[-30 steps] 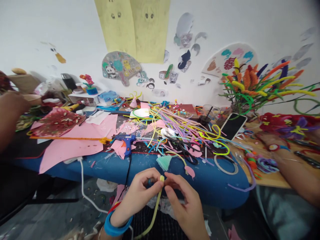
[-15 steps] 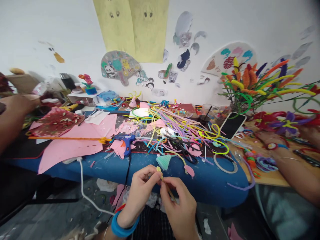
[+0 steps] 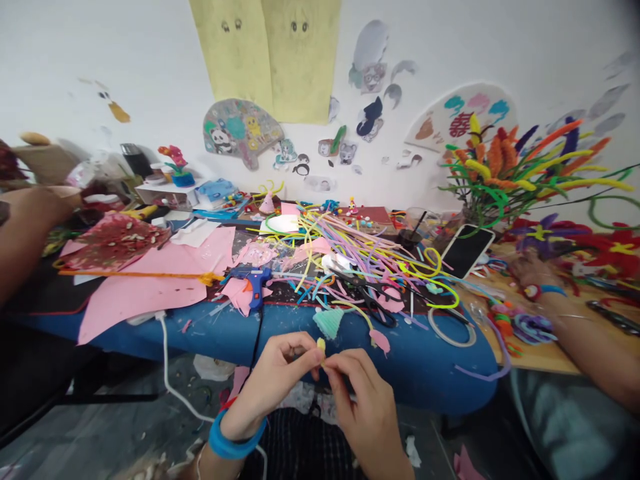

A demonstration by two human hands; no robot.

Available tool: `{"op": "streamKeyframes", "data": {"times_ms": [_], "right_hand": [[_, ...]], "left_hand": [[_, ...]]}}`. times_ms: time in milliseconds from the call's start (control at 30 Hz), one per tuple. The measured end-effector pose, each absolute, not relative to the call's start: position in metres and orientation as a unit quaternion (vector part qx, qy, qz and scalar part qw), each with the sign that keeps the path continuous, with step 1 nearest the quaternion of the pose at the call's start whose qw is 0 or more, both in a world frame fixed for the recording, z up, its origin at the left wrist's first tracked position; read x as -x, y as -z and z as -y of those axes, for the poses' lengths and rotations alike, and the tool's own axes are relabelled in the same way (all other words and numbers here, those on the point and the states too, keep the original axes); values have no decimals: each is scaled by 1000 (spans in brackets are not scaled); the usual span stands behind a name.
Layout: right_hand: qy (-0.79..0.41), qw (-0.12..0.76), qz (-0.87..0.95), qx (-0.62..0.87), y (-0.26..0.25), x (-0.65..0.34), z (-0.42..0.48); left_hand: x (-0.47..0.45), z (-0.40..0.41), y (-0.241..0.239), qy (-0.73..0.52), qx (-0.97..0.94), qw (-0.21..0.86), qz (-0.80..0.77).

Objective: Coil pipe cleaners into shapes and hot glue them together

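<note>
Two-handed, held a pale yellow pipe cleaner (image 3: 321,344) in the air, just on the near side of the blue-edged tabletop (image 3: 425,373). Pinched it between thumb and forefinger of the left hand (image 3: 284,365), leaving only a small tip above the grip, probably to steady something so soft close to its end. Had the fingertips of the right hand (image 3: 364,397) drawn in just below, beside the left thumb; could not tell whether closed on the lower part or merely touching. Could not make out the remaining length behind the fingers.

Wore a blue band (image 3: 237,437) below the left grip, well clear of the fingertips.

Saw a teal wedge (image 3: 329,323) just beyond the grip and a pink petal (image 3: 381,341) right of that, perhaps left at the edge for easy reach. Found a blue glue gun (image 3: 257,287) beyond and left of the grip. Noticed black scissors (image 3: 371,300) beyond and right, lying at the near side of a loose heap (image 3: 345,243), likely to be handy. Spotted a phone (image 3: 469,250) farther right, leaning back, apparently propped for viewing. Saw a co-worker's hand (image 3: 537,270) well apart, past the phone.
</note>
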State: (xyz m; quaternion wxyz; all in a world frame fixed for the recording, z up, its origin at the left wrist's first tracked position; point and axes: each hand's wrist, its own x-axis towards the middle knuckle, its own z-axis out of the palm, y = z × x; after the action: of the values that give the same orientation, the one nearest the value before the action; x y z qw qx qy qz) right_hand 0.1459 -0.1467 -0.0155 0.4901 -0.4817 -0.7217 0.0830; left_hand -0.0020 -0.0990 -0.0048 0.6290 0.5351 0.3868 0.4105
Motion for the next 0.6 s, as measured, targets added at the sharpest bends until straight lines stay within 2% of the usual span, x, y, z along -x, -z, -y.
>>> {"op": "streamKeyframes", "data": {"times_ms": [300,467,600], "right_hand": [[-114,442,779,431,7,-172,147],[-135,381,831,382,7,-177,145],[-186,423,802,378,9,-171,144]], "left_hand": [[22,96,-4,-270,-661,606,-349],[26,92,3,-207,-609,702,-304],[22,90,6,-203,-564,750,-280]]}}
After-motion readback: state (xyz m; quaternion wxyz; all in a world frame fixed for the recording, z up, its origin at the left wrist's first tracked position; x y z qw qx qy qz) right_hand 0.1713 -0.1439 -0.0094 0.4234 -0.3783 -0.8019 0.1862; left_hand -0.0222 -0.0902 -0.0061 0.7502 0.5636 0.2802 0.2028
